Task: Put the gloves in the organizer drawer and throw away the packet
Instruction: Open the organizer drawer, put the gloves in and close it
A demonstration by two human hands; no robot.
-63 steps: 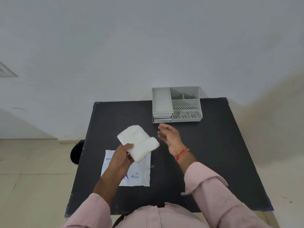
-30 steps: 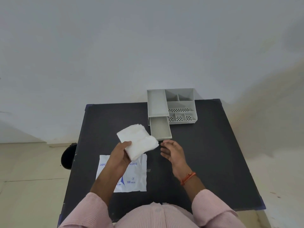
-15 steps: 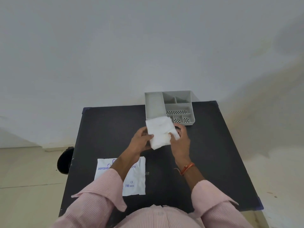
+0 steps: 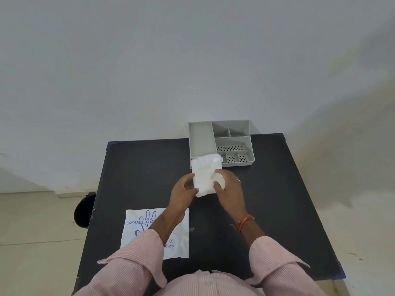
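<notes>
Gloves: folded white stack of gloves, pinched between both hands just in front of the organizer.
Left hand: left hand closed on the stack's left edge, thumb over the near corner.
Right hand: right hand closed on the stack's right edge, fingers curled over the top.
Key relation: the stack's long axis runs away from the hands toward the organizer's left column; its far end overlaps that front edge. The drawer itself is hidden under the stack, so how far open it is cannot be told.
Nearer hand: both about equally close; the right looks slightly ahead.
Packet: flat printed packet lies on the tabletop behind the left hand, under its forearm, not yet thrown away.
Judgement: the next move likely needs a short push forward and down.
</notes>
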